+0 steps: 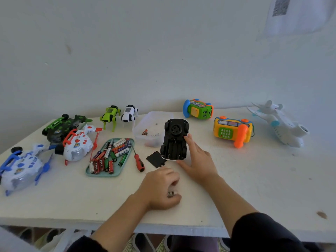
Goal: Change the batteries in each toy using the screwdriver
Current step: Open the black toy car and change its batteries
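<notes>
A black toy car (175, 139) lies upside down in the middle of the white table. Its black battery cover (156, 159) lies loose just left of it. My right hand (197, 160) rests flat beside the car's right side, fingers straight and touching it. My left hand (161, 188) is curled near the front edge, holding small batteries (171, 194) that peek out by the thumb. A red-handled screwdriver (138, 160) lies between the cover and a teal tray (127, 157) holding several batteries.
A clear plastic box (145, 122) stands behind the car. Toy helicopters (76, 142), robot dogs (110, 115), two toy phones (231, 130) and a white plane (280, 122) line the back. The table's front edge (163, 228) runs below my wrists.
</notes>
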